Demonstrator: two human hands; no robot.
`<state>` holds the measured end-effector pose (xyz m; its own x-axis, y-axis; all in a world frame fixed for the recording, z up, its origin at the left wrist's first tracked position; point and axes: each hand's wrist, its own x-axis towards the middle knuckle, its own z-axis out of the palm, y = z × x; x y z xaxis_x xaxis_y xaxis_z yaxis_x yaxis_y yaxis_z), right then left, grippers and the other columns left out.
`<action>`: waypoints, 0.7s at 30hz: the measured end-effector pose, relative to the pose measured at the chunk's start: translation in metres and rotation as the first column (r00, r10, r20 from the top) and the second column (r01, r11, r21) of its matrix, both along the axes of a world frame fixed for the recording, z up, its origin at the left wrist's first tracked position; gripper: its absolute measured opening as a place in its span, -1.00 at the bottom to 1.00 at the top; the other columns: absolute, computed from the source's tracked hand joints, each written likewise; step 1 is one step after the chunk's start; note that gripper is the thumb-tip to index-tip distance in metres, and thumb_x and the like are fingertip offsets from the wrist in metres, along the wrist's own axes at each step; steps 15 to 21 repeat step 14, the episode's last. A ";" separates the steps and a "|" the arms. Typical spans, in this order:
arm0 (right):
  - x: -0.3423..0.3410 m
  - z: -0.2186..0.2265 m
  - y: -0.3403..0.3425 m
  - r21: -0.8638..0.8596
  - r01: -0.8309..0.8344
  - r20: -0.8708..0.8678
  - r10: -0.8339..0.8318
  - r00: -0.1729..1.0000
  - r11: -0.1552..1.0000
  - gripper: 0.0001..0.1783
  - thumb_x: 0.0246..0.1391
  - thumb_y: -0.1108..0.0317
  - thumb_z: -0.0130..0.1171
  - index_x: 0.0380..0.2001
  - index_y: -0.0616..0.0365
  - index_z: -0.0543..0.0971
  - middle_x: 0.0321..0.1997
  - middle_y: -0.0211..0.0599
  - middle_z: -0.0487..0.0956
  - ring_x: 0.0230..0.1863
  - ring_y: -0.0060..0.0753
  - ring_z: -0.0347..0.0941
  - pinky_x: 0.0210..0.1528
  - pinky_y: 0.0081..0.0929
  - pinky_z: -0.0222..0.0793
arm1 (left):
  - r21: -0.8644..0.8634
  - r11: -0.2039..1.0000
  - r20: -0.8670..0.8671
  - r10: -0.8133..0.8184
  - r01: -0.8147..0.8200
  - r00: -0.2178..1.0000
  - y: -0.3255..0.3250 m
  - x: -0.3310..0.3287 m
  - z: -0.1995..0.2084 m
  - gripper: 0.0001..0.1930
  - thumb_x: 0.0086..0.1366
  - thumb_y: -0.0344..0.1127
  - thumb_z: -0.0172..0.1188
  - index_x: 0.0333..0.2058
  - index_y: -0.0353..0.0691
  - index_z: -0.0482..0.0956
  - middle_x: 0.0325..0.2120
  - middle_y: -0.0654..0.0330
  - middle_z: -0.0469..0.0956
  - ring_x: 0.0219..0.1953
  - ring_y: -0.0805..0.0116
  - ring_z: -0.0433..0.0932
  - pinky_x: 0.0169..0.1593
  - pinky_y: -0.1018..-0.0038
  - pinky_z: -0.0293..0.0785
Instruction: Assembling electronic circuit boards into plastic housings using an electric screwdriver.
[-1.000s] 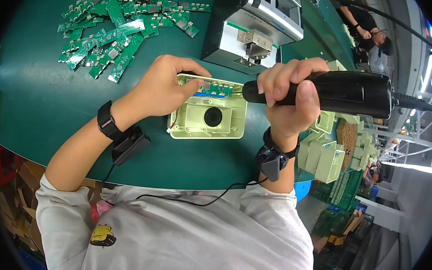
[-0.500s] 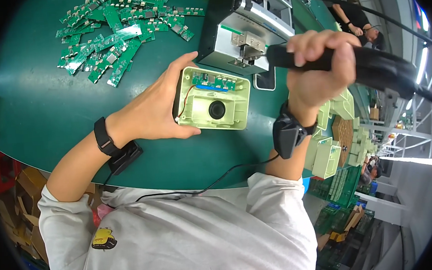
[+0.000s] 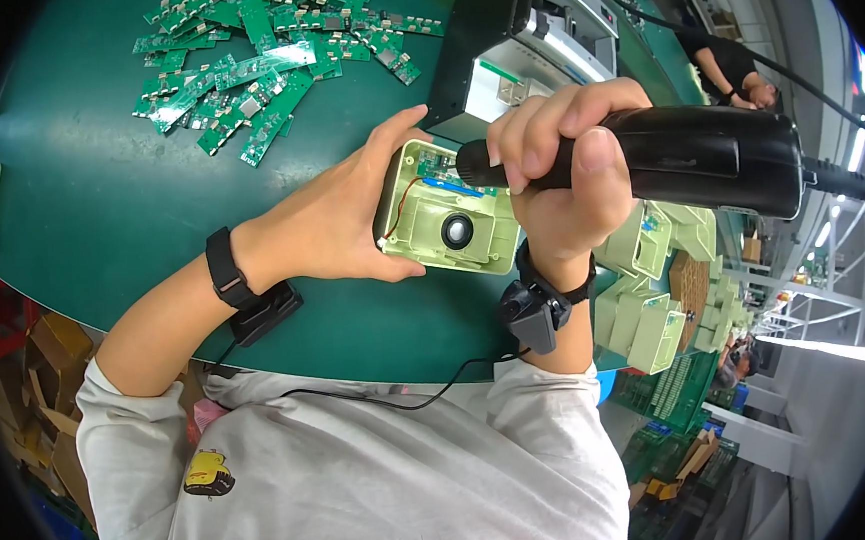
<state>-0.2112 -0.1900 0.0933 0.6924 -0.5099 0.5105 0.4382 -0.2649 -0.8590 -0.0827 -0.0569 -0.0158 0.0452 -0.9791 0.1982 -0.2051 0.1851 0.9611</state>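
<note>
My left hand (image 3: 353, 210) grips the left side of a pale green plastic housing (image 3: 492, 254), its thumb along the near edge and fingers along the far one. Inside lie a green circuit board (image 3: 432, 163) near the far wall, a blue strip, red wiring and a round black speaker (image 3: 457, 230). My right hand (image 3: 570, 160) is wrapped round a black electric screwdriver (image 3: 705, 156), held nearly level. Its nose reaches over the housing's far part, close to the board. The nose and my fingers hide the housing's far right corner; whether the tip touches a screw, I cannot tell.
Several loose green circuit boards (image 3: 268, 71) lie piled at the far left. A black and silver machine (image 3: 507, 44) stands just beyond the housing. More pale green housings (image 3: 647, 320) sit at the right. A cable trails from the screwdriver; people work farther off.
My right hand has brought the screwdriver left and nearer, from beside the machine to over the housing. My left hand still holds the housing, which appears slightly farther right and tilted.
</note>
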 end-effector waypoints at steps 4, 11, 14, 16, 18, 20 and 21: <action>0.004 -0.008 -0.002 -0.004 0.007 0.000 -0.007 1.000 1.000 -0.76 0.28 0.22 0.09 -0.22 0.15 0.36 -0.61 -0.29 0.35 -0.68 -0.39 0.24 -0.48 -0.26 0.33 | -0.055 0.998 0.063 0.024 -0.020 0.998 0.001 0.002 -0.003 0.35 -0.08 -0.18 0.64 0.52 -0.28 -0.21 0.30 -0.13 0.35 0.32 -0.17 0.43 0.38 0.18 0.40; -0.006 -0.015 -0.003 -0.009 0.261 -0.057 -0.261 0.964 0.965 -0.75 0.31 0.21 0.08 -0.22 0.16 0.35 -0.61 -0.31 0.34 -0.65 -0.40 0.26 -0.48 -0.28 0.32 | -0.152 0.988 0.221 0.054 -0.020 0.974 -0.006 -0.005 0.005 0.30 -0.15 -0.21 0.68 0.48 -0.28 -0.03 0.28 -0.16 0.36 0.32 -0.10 0.44 0.38 0.19 0.39; -0.023 -0.009 -0.004 -0.136 0.262 -0.038 -0.269 0.962 0.955 -0.69 0.35 0.10 0.09 -0.22 0.14 0.36 -0.59 -0.32 0.36 -0.60 -0.39 0.32 -0.47 -0.30 0.33 | -0.028 0.999 0.168 0.046 -0.042 0.985 0.001 -0.001 -0.002 0.22 -0.19 -0.21 0.70 0.42 -0.24 0.11 0.29 -0.16 0.36 0.34 -0.10 0.42 0.41 0.19 0.35; -0.023 -0.009 -0.004 -0.136 0.262 -0.038 -0.269 0.962 0.955 -0.69 0.35 0.10 0.09 -0.22 0.14 0.36 -0.59 -0.32 0.36 -0.60 -0.39 0.32 -0.47 -0.30 0.33 | -0.028 0.999 0.168 0.046 -0.042 0.985 0.001 -0.001 -0.002 0.22 -0.19 -0.21 0.70 0.42 -0.24 0.11 0.29 -0.16 0.36 0.34 -0.10 0.42 0.41 0.19 0.35; -0.023 -0.009 -0.004 -0.136 0.262 -0.038 -0.269 0.962 0.955 -0.69 0.35 0.10 0.09 -0.22 0.14 0.36 -0.59 -0.32 0.36 -0.60 -0.39 0.32 -0.47 -0.30 0.33 | -0.028 0.999 0.168 0.046 -0.042 0.985 0.001 -0.001 -0.002 0.22 -0.19 -0.21 0.70 0.42 -0.24 0.11 0.29 -0.16 0.36 0.34 -0.10 0.42 0.41 0.19 0.35; -0.023 -0.009 -0.004 -0.136 0.262 -0.038 -0.269 0.962 0.955 -0.69 0.35 0.10 0.09 -0.22 0.14 0.36 -0.59 -0.32 0.36 -0.60 -0.39 0.32 -0.47 -0.30 0.33 | -0.028 0.999 0.168 0.046 -0.042 0.985 0.001 -0.001 -0.002 0.22 -0.19 -0.21 0.70 0.42 -0.24 0.11 0.29 -0.16 0.36 0.34 -0.10 0.42 0.41 0.19 0.35; -0.023 -0.009 -0.004 -0.136 0.262 -0.038 -0.269 0.962 0.955 -0.69 0.35 0.10 0.09 -0.22 0.14 0.36 -0.59 -0.32 0.36 -0.60 -0.39 0.32 -0.47 -0.30 0.33 | -0.028 0.999 0.168 0.046 -0.042 0.985 0.001 -0.001 -0.002 0.22 -0.19 -0.21 0.70 0.42 -0.24 0.11 0.29 -0.16 0.36 0.34 -0.10 0.42 0.41 0.19 0.35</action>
